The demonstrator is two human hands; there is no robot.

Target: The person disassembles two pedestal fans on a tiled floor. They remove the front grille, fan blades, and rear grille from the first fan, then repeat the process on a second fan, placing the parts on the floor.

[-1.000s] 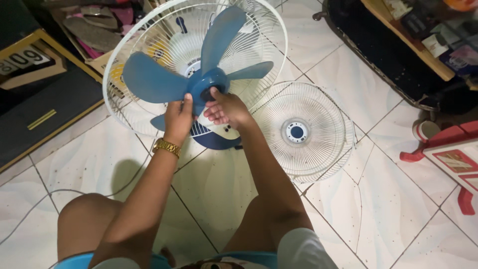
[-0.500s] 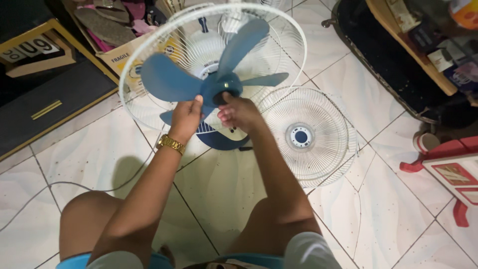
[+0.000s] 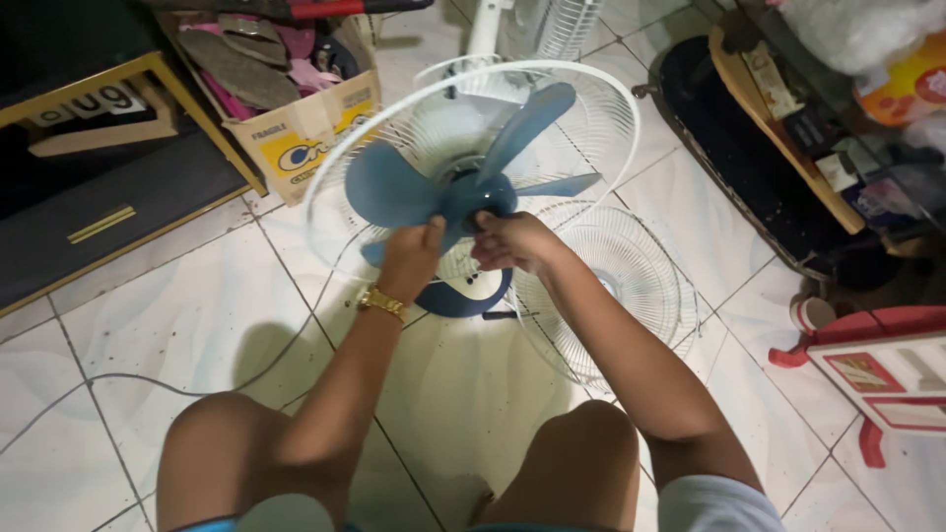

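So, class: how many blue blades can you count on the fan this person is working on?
4. One blade spreads left of the hub, one rises to the upper right, one points right, and one shows low behind the left hand. None other shows.

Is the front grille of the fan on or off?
Off. The front grille lies flat on the floor tiles, and the blue blades stand uncovered, with only the rear grille behind.
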